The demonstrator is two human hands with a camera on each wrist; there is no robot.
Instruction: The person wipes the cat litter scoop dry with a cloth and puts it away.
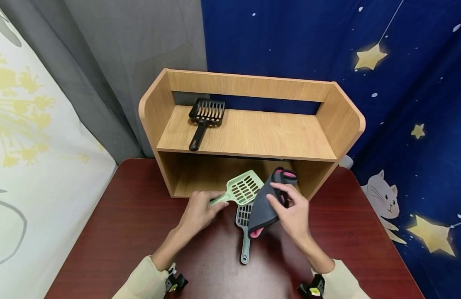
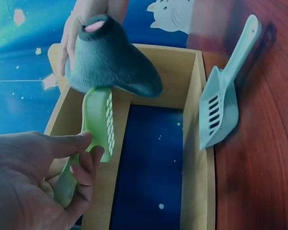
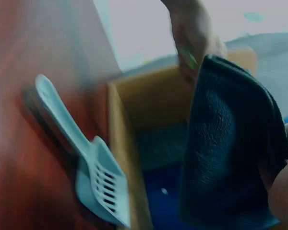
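Note:
By its handle, my left hand (image 1: 201,211) pinches a pale green slotted litter scoop (image 2: 97,115) between thumb and fingers. My right hand (image 1: 295,211) grips a folded grey cloth (image 1: 264,207) with black edging and a pink underside. The cloth drapes at the far edge of the green scoop's pan, and overlaps it in the head view. Below them a grey-blue litter scoop (image 1: 245,245) lies on the table, handle toward me, its pan partly hidden by the green scoop and the cloth.
A two-tier wooden shelf (image 1: 252,135) stands at the back of the dark red table (image 1: 148,224). On its upper board, at the left, lies a black litter scoop (image 1: 198,136). The shelf's lower opening is just behind both hands. Curtains (image 1: 290,37) hang behind.

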